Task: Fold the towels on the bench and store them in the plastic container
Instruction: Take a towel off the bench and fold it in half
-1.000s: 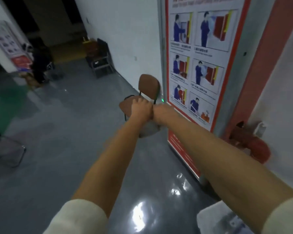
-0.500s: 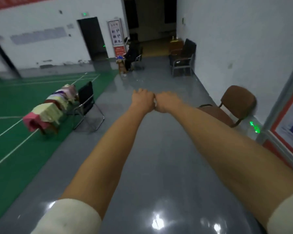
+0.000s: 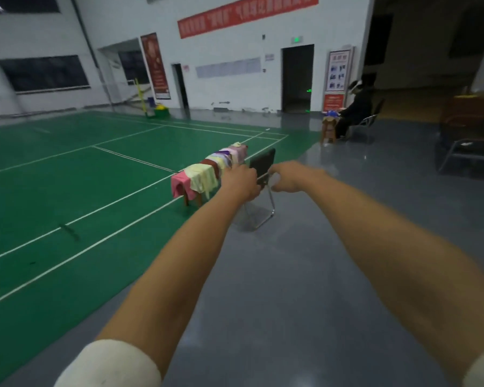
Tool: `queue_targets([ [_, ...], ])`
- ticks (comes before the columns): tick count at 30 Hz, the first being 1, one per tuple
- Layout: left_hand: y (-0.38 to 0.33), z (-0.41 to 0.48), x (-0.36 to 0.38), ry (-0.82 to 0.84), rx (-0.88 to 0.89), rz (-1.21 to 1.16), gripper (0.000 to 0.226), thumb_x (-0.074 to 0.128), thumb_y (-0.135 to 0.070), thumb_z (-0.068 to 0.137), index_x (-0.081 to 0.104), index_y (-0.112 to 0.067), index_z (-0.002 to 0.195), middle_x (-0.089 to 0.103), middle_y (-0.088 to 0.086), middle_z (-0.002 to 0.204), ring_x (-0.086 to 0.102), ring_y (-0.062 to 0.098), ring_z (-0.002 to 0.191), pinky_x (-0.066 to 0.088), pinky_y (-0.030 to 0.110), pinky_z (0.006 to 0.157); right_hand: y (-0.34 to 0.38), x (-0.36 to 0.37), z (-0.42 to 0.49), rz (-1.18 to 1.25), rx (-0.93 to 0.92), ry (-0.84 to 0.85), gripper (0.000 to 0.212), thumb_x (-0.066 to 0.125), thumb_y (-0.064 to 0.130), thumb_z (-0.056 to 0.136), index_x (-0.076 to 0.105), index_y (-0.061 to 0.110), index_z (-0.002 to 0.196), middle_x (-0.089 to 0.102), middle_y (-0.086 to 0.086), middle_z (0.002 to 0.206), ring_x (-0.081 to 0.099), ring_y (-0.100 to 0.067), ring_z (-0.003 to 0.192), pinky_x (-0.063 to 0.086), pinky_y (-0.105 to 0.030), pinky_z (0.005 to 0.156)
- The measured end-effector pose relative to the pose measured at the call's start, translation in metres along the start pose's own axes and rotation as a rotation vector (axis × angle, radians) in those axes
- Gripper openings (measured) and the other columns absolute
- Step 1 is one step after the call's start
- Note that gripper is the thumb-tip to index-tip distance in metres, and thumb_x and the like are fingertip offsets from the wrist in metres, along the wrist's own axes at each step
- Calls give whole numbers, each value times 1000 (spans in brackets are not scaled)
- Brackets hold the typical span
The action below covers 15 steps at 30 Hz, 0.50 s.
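Both hands, left (image 3: 242, 181) and right (image 3: 289, 178), were outstretched with fingers curled, grasping nothing; towels (image 3: 204, 174) lay beyond the fingertips.

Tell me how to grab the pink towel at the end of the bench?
Probably best to pinch the pink towel along its top fold, where it lies over the bench, coming down from above at that near end. It hangs on both sides, so lifting at the top should bring both halves up together. Both hands are still far from it.
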<state>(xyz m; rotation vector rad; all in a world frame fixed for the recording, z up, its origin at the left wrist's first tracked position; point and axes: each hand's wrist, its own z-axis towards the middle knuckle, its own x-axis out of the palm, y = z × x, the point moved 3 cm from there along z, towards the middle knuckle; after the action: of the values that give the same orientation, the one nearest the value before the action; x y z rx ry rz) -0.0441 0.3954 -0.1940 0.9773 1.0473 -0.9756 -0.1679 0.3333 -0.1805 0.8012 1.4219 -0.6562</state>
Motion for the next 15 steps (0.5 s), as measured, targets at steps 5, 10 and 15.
queue_targets([
  [5, 99, 91, 35, 36, -152, -21, 51, 55, -50, 96, 57, -18, 135, 59, 11, 136, 54, 33, 125, 43, 47, 102, 50, -9, 131, -69, -99, -69, 47, 63, 48, 87, 56, 28, 129, 62, -11, 131, 58, -35, 119, 47, -49, 102],
  [10, 194, 192, 83, 77, -206, -1, 47, 51, -43, 98, 54, -15, 136, 55, 12, 140, 49, 33, 131, 38, 47, 107, 100, 14, 264, -107, -161, -68, 49, 63, 40, 92, 52, 26, 137, 56, -13, 140, 51, -37, 130, 35, -54, 110],
  [15, 290, 308, 123, 83, -197, 18, 40, 53, -43, 99, 60, -15, 127, 60, 11, 134, 51, 33, 126, 38, 49, 107, 150, 19, 404, -92, -207, -79, 48, 61, 31, 97, 47, 27, 144, 54, -10, 144, 51, -33, 130, 39, -45, 106],
])
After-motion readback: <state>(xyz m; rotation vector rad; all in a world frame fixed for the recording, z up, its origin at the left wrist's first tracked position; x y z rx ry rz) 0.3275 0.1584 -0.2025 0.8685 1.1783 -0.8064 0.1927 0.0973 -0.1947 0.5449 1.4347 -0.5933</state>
